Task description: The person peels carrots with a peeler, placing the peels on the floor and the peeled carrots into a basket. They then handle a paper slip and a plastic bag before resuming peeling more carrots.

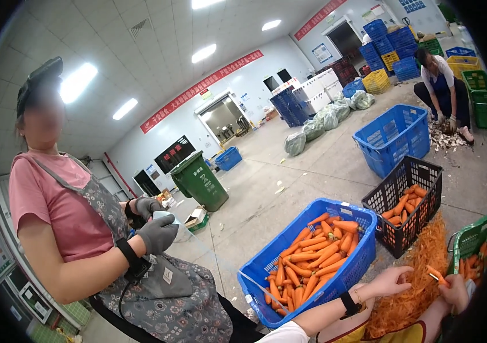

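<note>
My left hand, with a dark band at the wrist, is stretched out over a heap of carrot peelings. Its fingers are apart and nothing shows in them. At the lower right my right hand is closed on a peeler, orange with a pale metal part, held above the peelings. Left of my hands stands a blue crate full of carrots. A black crate with fewer carrots is beyond the heap. A green crate with carrots stands by my right hand, partly cut off by the picture's edge.
A person in a floral apron and grey gloves stands close on the left. An empty-looking blue crate stands farther back, near a crouching person. A green wheeled bin, filled bags and stacked crates are behind.
</note>
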A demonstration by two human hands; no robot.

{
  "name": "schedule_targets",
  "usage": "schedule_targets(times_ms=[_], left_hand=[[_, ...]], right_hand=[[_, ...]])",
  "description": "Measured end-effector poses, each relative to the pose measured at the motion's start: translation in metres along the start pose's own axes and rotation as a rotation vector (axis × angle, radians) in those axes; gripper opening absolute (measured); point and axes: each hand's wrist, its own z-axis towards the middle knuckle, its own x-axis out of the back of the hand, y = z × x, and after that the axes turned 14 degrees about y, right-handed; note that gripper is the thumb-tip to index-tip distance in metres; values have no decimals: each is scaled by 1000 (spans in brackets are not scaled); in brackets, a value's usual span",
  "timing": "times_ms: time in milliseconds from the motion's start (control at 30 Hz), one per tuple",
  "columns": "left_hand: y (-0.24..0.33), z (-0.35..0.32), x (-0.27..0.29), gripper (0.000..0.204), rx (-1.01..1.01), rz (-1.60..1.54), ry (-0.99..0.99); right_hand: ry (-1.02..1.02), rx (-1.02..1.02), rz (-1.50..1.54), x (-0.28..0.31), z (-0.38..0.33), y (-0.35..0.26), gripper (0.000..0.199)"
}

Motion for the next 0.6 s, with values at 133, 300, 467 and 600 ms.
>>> schedule_targets(times_ms=[133,300,467,600], left_hand=[[-14,-1,5,54,427,-785,-102],[-34,-7,9,52,619,-975,-4],[-43,-11,11,46,690,-1042,25],[-45,-12,12,49,738,-1077,20]], right_hand=[[-62,-56,-34,7,1,-7,22],[-85,-85,-7,12,1,-16,22],[-38,-67,24,10,-1,-13,22],[-12,-49,9,5,-2,-8,22]])
